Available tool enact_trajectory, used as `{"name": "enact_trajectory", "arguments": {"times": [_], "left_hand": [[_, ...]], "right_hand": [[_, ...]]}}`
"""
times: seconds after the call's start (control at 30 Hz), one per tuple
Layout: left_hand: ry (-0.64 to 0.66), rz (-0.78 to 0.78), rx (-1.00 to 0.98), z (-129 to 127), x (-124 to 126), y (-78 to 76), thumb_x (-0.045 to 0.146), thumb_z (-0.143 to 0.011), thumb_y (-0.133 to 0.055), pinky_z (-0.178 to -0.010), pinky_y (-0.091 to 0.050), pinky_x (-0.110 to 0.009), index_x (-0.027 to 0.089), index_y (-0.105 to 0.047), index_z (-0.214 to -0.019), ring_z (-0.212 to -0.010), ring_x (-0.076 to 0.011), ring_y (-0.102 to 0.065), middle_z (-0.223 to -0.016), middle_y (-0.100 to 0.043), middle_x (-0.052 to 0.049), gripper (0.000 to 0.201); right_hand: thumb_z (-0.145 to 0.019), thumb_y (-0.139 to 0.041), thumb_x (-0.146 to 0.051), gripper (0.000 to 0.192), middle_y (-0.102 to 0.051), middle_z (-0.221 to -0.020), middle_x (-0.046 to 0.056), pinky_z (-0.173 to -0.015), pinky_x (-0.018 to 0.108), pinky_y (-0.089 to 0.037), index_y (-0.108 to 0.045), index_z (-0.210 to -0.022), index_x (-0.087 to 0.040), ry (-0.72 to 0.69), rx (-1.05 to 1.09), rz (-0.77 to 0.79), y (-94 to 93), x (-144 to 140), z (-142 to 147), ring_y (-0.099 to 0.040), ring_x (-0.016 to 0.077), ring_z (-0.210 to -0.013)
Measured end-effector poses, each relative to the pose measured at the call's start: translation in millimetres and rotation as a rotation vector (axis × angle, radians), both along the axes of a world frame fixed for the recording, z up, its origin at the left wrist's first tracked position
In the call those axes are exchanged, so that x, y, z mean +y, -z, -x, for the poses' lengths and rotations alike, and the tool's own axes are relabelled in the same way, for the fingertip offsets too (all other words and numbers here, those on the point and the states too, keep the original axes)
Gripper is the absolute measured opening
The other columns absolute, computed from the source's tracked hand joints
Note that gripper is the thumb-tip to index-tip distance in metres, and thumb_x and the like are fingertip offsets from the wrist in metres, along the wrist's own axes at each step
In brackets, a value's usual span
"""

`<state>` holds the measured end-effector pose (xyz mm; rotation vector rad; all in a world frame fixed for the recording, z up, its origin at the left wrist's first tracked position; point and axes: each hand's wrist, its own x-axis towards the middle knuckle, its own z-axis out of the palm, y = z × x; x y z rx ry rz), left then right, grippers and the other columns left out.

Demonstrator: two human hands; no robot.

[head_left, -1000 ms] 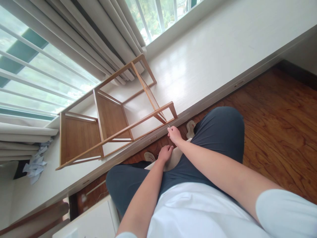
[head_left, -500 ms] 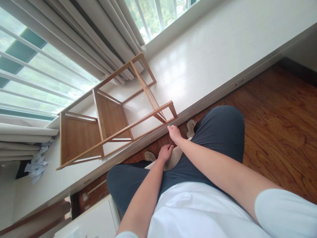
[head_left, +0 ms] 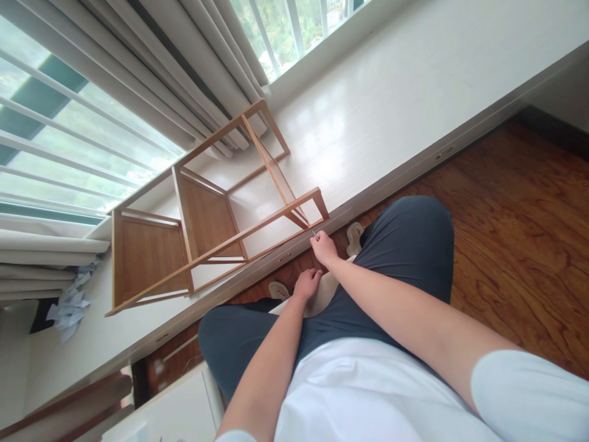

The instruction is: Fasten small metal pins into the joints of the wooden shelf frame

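The fingers of the right hand [head_left: 324, 248] are pinched around a short, thin, pale rod [head_left: 315, 233]; what it is exactly is too small to tell. Its tip points at the near corner of an open, light-brown wooden frame with flat panels [head_left: 209, 215], though whether they touch cannot be told. The left hand [head_left: 307, 284] lies lower, fingers curled, over a beige seat-like surface [head_left: 324, 294] between the knees; whether it holds anything is unclear. The frame lies on the white window ledge [head_left: 391, 104], its near side along the front edge, and neither hand visibly steadies it. A sideways push at that corner could make it slide or tip off. The rod, slim in its pinch, could twist loose and drop to the reddish-brown wooden floor [head_left: 519, 245].
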<state>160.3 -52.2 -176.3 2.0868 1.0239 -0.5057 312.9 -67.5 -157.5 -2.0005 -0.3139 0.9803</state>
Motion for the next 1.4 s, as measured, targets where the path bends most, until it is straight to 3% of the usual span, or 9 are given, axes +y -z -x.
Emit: {"name": "enact_trajectory", "arguments": {"times": [0.5,0.9,1.17,1.4], "left_hand": [[0.001,-0.009,-0.010,2,-1,4.3,0.046,-0.101,-0.042,-0.078,-0.045,-0.031,0.018,-0.072,-0.087,-0.091,-0.0243,-0.066,-0.095,-0.073,-0.013,0.044],[-0.020,0.025,0.008,0,-1,-3.3,0.047,-0.100,-0.041,-0.078,-0.045,-0.031,0.019,-0.071,-0.089,-0.093,-0.0256,-0.067,-0.100,-0.074,-0.012,0.042],[-0.032,0.043,0.028,0,-2,-4.7,0.047,-0.100,-0.041,-0.080,-0.046,-0.032,0.020,-0.072,-0.092,-0.094,-0.0264,-0.068,-0.100,-0.075,-0.012,0.042],[-0.027,0.039,0.033,0,-2,-4.7,0.046,-0.100,-0.041,-0.082,-0.047,-0.032,0.019,-0.072,-0.092,-0.096,-0.0267,-0.068,-0.102,-0.076,-0.013,0.042]], "right_hand": [[-0.086,-0.058,-0.032,0.028,-0.058,-0.064,-0.002,-0.064,0.028,-0.032,-0.042,-0.065,-0.025,0.024,0.037,-0.046,6.9,0,0,-0.049,0.0175,-0.064],[-0.092,-0.051,-0.036,0.035,-0.047,-0.059,-0.003,-0.058,0.028,-0.030,-0.042,-0.061,-0.025,0.057,0.082,-0.120,14.5,1,3,-0.043,0.0172,-0.061],[-0.093,-0.050,-0.039,0.022,-0.058,-0.076,0.000,-0.059,0.026,-0.039,-0.047,-0.076,-0.025,0.117,0.136,-0.133,22.3,4,4,-0.051,0.0167,-0.064],[-0.086,-0.055,-0.032,0.015,-0.055,-0.074,-0.003,-0.062,0.028,-0.041,-0.041,-0.085,-0.027,0.168,0.100,-0.124,20.9,4,3,-0.052,0.0181,-0.065]]}}
